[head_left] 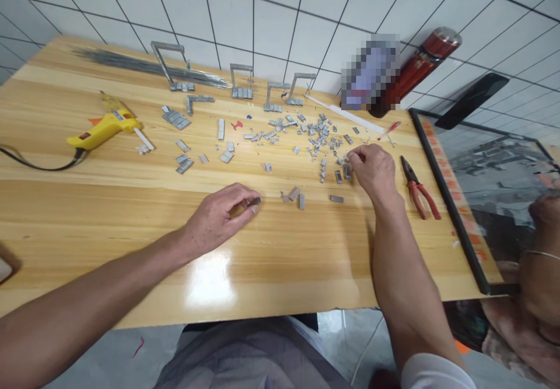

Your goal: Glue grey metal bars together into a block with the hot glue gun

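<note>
My left hand [221, 217] is just above the wooden table, its thumb and fingers pinched on a small dark grey block [254, 202]. To the right, my right hand [375, 170] reaches down at the edge of a scatter of small grey pieces [321, 132]. Its fingers are curled together beside a small grey block [347, 172]; whether they grip anything is hidden. Between the hands lie several brownish-grey blocks [301, 202], and a single flat block [336, 198] rests apart from them.
Small grey frames [242, 80] stand along the tiled wall near a bundle of thin rods [131, 62]. A yellow glue gun [102, 131] lies left. Red-handled pliers [420, 191], a black-framed glass panel [459, 202] and a red flask [420, 65] are right, where another person's arm [542, 260] shows.
</note>
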The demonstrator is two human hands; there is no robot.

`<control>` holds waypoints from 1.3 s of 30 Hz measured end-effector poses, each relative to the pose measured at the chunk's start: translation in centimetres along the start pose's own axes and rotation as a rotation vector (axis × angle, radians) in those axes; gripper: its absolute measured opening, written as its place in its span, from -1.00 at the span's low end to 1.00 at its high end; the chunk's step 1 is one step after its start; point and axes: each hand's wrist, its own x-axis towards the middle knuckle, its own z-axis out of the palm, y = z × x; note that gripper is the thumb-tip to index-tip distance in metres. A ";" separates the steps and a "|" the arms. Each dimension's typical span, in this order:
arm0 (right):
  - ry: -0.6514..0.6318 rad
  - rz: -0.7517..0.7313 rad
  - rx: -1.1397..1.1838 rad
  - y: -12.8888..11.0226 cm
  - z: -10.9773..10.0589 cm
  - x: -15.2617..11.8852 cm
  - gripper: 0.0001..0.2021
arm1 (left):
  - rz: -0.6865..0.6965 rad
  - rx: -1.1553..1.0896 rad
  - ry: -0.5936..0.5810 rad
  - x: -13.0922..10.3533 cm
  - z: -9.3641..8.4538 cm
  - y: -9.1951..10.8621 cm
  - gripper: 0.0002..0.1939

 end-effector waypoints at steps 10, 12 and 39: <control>-0.004 -0.126 0.019 -0.7 2.0 0.9 -0.70 | -0.018 0.001 -0.036 0.0 0.1 -0.3 -0.91; -0.026 -0.120 -0.006 -0.9 2.5 1.2 -0.71 | -0.014 -0.004 -0.036 0.0 0.2 -0.3 -0.91; -0.007 -0.014 0.533 -5.0 0.3 -0.5 -0.93 | 0.008 -0.030 0.031 0.0 0.1 -0.1 -0.90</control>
